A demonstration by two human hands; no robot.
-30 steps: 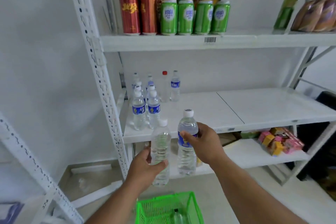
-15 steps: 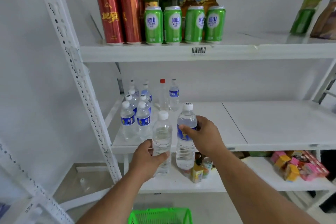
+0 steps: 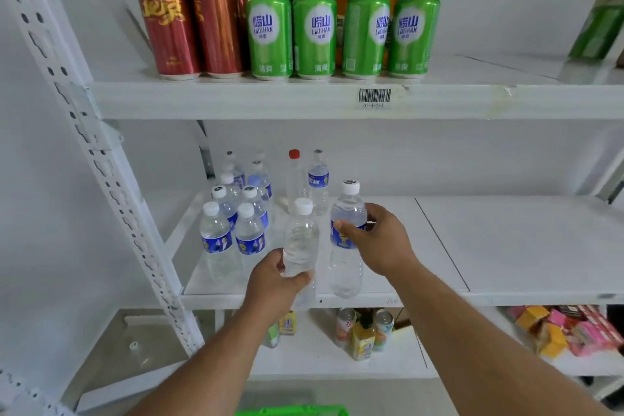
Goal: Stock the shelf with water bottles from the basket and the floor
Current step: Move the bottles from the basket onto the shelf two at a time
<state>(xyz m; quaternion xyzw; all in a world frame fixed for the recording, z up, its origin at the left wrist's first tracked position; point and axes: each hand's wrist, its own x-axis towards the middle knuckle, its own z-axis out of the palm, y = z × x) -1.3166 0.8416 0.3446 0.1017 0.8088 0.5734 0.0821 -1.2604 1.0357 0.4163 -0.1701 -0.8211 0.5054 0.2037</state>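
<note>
My left hand (image 3: 275, 284) grips an unlabelled clear water bottle (image 3: 301, 240) with a white cap, upright at the front edge of the white middle shelf (image 3: 506, 246). My right hand (image 3: 374, 240) holds a blue-labelled water bottle (image 3: 346, 267) just right of it, its base at the shelf's front edge. Several blue-labelled water bottles (image 3: 233, 230) stand in rows at the shelf's left end. The green basket (image 3: 292, 410) shows only its rim at the bottom edge.
A red-capped bottle (image 3: 294, 172) and another water bottle (image 3: 318, 179) stand at the back. Red and green cans (image 3: 314, 34) and glass bottles fill the upper shelf. Small drinks (image 3: 363, 334) and colourful boxes (image 3: 567, 328) sit on the lower shelf. A perforated upright (image 3: 101, 159) stands left.
Both hands have carried their bottles up and forward to the middle shelf's front edge. The view has moved closer, and the basket has dropped almost out of sight.
</note>
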